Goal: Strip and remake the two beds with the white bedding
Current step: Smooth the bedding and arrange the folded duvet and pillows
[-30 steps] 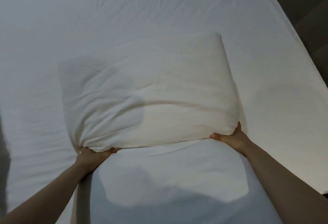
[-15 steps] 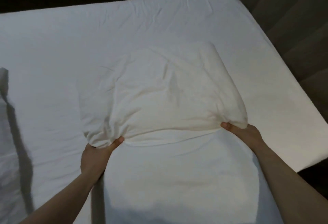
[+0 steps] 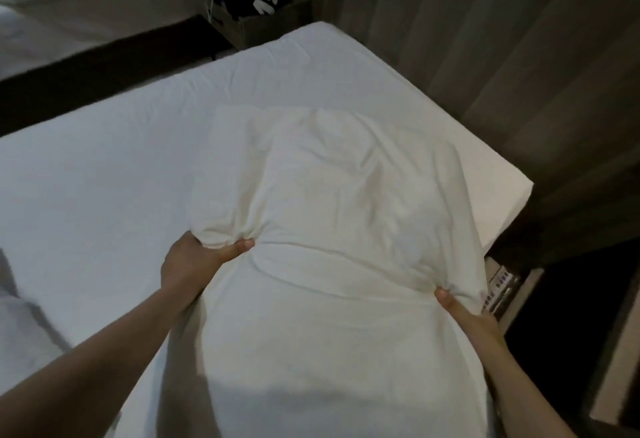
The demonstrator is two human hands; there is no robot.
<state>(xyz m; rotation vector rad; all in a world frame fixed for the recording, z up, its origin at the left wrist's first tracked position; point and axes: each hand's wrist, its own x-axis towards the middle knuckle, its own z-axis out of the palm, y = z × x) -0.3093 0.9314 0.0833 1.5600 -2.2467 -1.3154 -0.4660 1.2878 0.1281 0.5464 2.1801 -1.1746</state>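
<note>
Head view, taken from the left: at 8 o'clock a rumpled heap of white bedding (image 3: 20, 333) lies on the near edge of the flat, white-sheeted rectangular mattress (image 3: 104, 177). At 11 o'clock, across a dark strip of floor, the second white-covered bed (image 3: 69, 4) shows only as a blur. At 12 o'clock a small brown bedside cabinet (image 3: 263, 27) carries dark things too dim to name. Just left of centre the left hand (image 3: 194, 264) pinches a bunched fold of cloth, its thumb on top and its fingers curled beneath. That fold belongs to the plump, creased white cotton pillow (image 3: 339, 195), which sits above the mattress's middle and bulges toward 1 o'clock. From the grip line a smooth stretch of white pillowcase cloth (image 3: 311, 351) runs down to 6 o'clock; I cannot tell whether it is filled. At 4 o'clock the right hand (image 3: 467, 323) grips the pillow's other near corner, with the thumb showing and the fingers hidden under the fabric. The grey-brown wood-panelled wall (image 3: 485, 56) closes the scene from 1 to 3 o'clock. The fitted sheet looks already on, so the step in hand appears to be casing the pillow. The next move probably calls for both grips to hold evenly while the filling is worked fully into its corners, before the pillow is laid by the wall.
</note>
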